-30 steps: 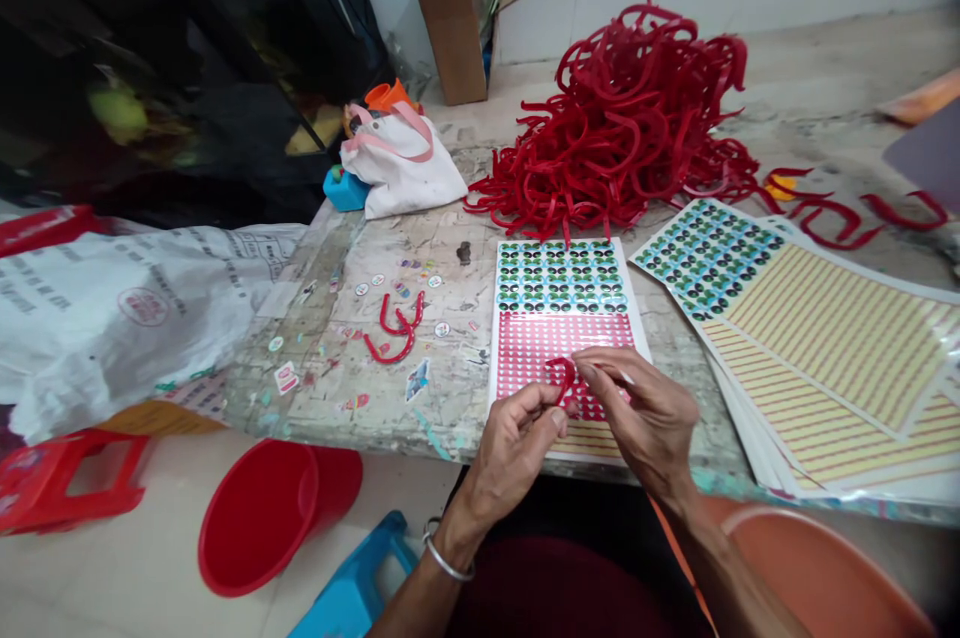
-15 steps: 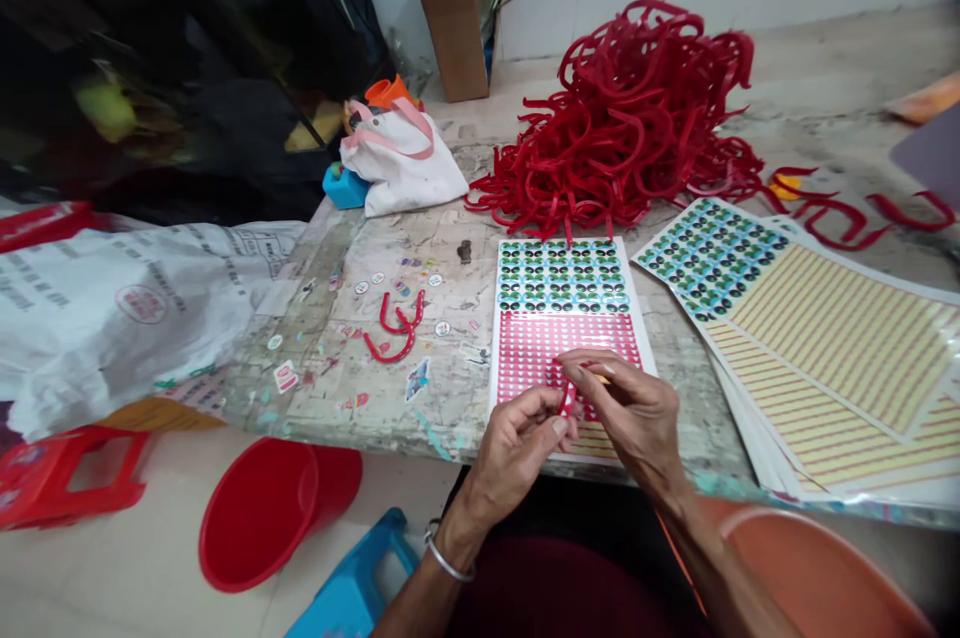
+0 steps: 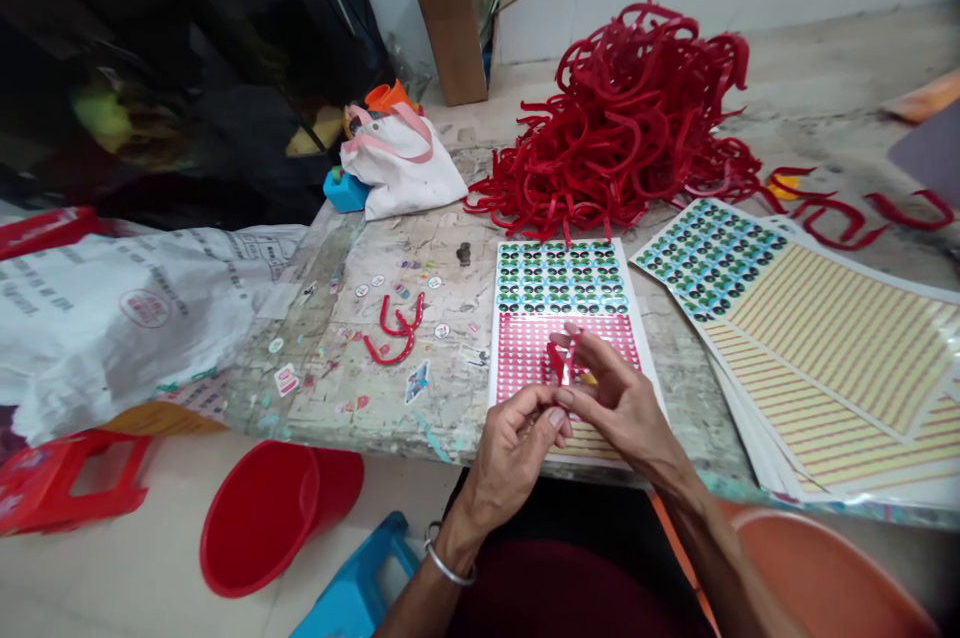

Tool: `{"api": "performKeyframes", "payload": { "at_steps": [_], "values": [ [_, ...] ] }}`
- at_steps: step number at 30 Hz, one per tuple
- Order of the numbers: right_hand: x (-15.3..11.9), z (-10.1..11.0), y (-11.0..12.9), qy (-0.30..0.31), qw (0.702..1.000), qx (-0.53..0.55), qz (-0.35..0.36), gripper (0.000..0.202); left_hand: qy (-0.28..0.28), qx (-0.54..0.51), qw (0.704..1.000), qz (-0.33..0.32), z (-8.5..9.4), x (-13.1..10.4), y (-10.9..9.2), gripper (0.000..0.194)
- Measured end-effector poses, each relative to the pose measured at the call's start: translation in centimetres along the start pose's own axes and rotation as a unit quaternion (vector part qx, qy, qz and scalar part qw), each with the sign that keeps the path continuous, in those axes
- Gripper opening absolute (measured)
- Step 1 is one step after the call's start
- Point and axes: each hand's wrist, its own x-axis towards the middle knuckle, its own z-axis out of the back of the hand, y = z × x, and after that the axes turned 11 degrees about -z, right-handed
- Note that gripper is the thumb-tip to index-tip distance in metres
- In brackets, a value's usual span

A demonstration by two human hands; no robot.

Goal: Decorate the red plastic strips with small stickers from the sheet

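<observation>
Both hands meet over the near edge of the worn, paint-flecked stone tabletop (image 3: 420, 258). The left hand (image 3: 517, 453) and right hand (image 3: 619, 403) each have fingertips closed on one small curved red plastic strip (image 3: 559, 363), held upright just above the glossy sticker sheet with green-and-black eye stickers on top and a pink patterned block below (image 3: 564, 308). Fingers are pinched nearly shut, no gap showing.

What could go wrong, as far as I can judge: the strip looks thin and springy, so a loose pinch could let it flick out and drop toward the round red plastic bucket (image 3: 262, 518) on the floor. Stickers look tiny and tacky, so one could fold on itself or land crooked on a curved surface. I can't tell whether a sticker is on a fingertip right now.

Behind the sheet sits a big tangled heap of the same red curved strips (image 3: 630, 118), smooth and slightly shiny. More shiny sheets with yellow striped rows (image 3: 840, 348) fan out to the right, overlapping, and slippery-looking.
</observation>
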Motion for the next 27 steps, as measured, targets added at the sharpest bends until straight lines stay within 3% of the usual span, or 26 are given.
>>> {"api": "performKeyframes", "payload": {
  "at_steps": [3, 5, 10, 20, 27],
  "values": [
    [0.3, 0.4, 0.4, 0.082, 0.995, 0.048, -0.024, 0.061, 0.024, 0.006, 1.000, -0.010, 0.1, -0.2, -0.1, 0.017],
    [0.3, 0.5, 0.6, 0.092, 0.992, 0.080, -0.023, 0.057, 0.036, -0.001, 0.999, -0.013, 0.1, -0.3, 0.0, 0.017],
    [0.1, 0.0, 0.5, 0.065, 0.988, 0.135, -0.031, 0.048, 0.022, -0.033, 0.999, -0.003, -0.1, -0.2, 0.3, 0.021],
    [0.1, -0.5, -0.1, 0.028, 0.991, 0.125, -0.028, 0.036, -0.004, -0.073, 0.997, 0.029, -0.4, 0.0, 0.5, 0.020],
    [0.2, -0.1, 0.2, 0.002, 0.995, 0.102, -0.004, 0.040, 0.008, -0.060, 0.998, 0.030, -0.3, -0.2, 0.9, 0.013]
  ]
}}
